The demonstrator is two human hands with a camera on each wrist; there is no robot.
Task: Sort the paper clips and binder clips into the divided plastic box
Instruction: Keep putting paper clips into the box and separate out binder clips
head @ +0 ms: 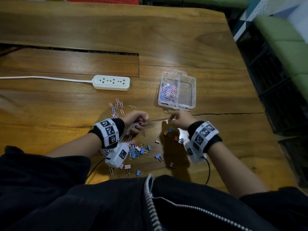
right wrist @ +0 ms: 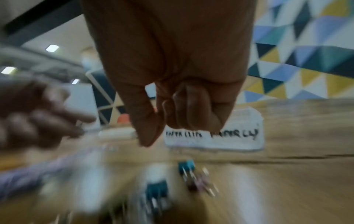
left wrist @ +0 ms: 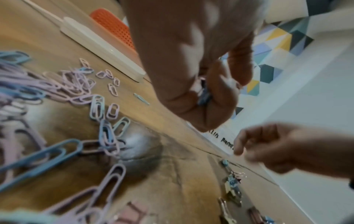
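Wood grain runs under everything on this table [head: 183, 39], and your divided plastic box [head: 191, 90] sits ahead of your right hand [head: 179, 120]. Its left compartment holds a heap of paper clips [head: 168, 92]; the right one looks bare. Your left hand [head: 137, 121] is curled round a bunch of loose paper clips [left wrist: 204, 95], some trailing linked toward the pile [head: 116, 109] beside that wrist. Your right hand has its fingers curled and seems to pinch something small, but the wrist view is too blurred to tell what. Binder clips [head: 145, 151] lie scattered between your forearms, mixed with paper clips near your left wrist.

Watch the linked clips: lifting the bunch could drag a chain across the table and snag binder clips, landing them in the wrong compartment. A full fist may also spill over the divider as you release it. The power strip [head: 111, 82] sits near the pile, so stray clips could slide against it.
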